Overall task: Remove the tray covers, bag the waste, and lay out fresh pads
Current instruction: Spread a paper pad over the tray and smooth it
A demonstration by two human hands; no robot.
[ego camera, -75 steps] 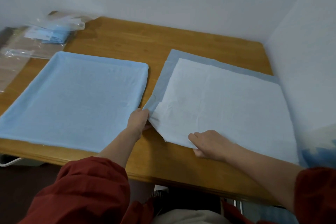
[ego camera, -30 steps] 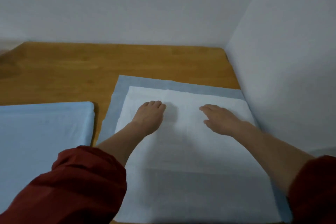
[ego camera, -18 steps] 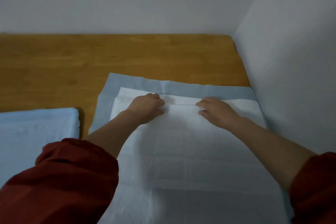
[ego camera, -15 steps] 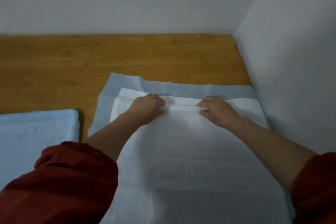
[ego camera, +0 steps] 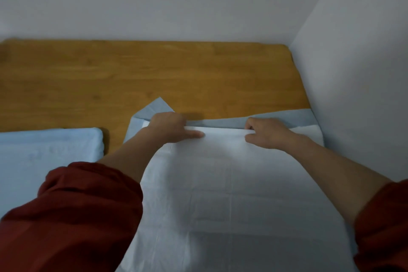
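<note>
A white pad with a blue border lies on the right side of the wooden table, against the right wall. My left hand and my right hand both grip its far edge, which is lifted and folded toward me. The blue backing sticks up in a point at the far left corner. A light blue covered tray rests flat at the left. Red sleeves cover both forearms near the camera.
White walls close the table at the back and on the right. Bare wood stretches behind the pad and the tray up to the back wall.
My hands went from lying flat on the pad to pinching its far edge. That edge has been pulled up and toward me, and the far left corner now peaks upward.
</note>
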